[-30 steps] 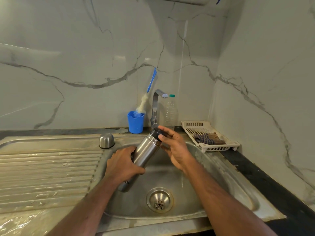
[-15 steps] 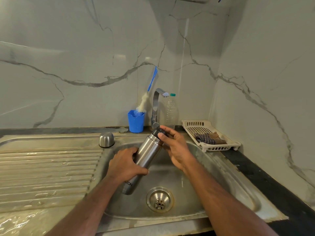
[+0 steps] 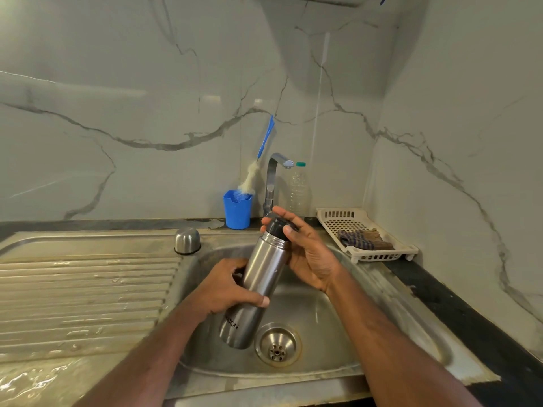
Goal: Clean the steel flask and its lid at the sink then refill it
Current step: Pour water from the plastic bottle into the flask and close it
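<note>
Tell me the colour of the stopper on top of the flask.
Black, on the stopper in the head view.

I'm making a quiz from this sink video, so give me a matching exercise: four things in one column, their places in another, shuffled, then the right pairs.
Things:
1. flask
2. steel cap
3. brush
4. cloth

Places:
A. in the white tray
B. standing in the blue cup
C. on the sink rim, by the drainboard
D. held tilted over the basin by the left hand, the right hand on its black stopper

Pairs: 1-D, 2-C, 3-B, 4-A
</note>
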A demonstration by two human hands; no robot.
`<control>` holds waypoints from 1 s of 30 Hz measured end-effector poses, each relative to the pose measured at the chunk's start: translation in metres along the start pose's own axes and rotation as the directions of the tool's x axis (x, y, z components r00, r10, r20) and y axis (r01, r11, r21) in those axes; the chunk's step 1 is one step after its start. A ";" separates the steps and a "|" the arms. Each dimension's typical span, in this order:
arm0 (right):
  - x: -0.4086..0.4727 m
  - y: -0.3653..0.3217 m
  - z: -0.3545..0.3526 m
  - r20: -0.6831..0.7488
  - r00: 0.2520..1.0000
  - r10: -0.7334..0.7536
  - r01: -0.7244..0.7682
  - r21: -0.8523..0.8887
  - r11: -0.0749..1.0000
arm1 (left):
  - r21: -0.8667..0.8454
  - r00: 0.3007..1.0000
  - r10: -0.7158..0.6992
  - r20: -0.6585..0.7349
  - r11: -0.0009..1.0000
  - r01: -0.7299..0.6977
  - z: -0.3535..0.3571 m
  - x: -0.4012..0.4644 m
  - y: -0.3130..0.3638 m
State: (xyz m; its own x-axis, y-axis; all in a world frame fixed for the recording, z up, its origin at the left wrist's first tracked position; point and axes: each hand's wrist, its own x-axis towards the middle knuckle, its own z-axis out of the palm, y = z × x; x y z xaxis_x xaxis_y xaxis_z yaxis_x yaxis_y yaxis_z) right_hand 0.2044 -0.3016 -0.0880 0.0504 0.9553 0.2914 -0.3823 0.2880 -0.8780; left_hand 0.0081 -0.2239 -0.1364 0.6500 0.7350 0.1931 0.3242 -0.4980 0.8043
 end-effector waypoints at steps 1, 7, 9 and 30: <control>-0.001 0.000 0.001 -0.003 1.000 -0.004 0.004 0.007 1.000 | -0.024 1.000 0.005 0.004 1.000 -0.005 0.001 -0.001 0.001; 0.010 0.008 0.010 -0.260 0.960 -0.101 0.075 -0.105 0.992 | 0.184 0.991 0.020 -0.130 0.983 0.005 0.008 0.002 0.010; 0.015 0.016 0.016 -0.381 0.911 -0.156 0.109 -0.143 0.984 | 0.355 0.973 0.051 -0.226 0.934 0.033 0.011 0.003 0.010; 0.021 0.021 0.029 -0.404 0.887 -0.225 0.133 -0.243 0.961 | 0.192 0.966 0.100 -0.240 0.980 -0.054 0.015 0.004 0.018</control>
State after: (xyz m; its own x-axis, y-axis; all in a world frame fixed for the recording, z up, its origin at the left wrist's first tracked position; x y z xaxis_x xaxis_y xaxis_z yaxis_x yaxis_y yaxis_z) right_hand 0.1709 -0.2778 -0.0891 0.5036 0.8091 0.3029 -0.1361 0.4205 -0.8970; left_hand 0.0266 -0.2367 -0.1298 0.4950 0.7704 0.4018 0.4151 -0.6159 0.6696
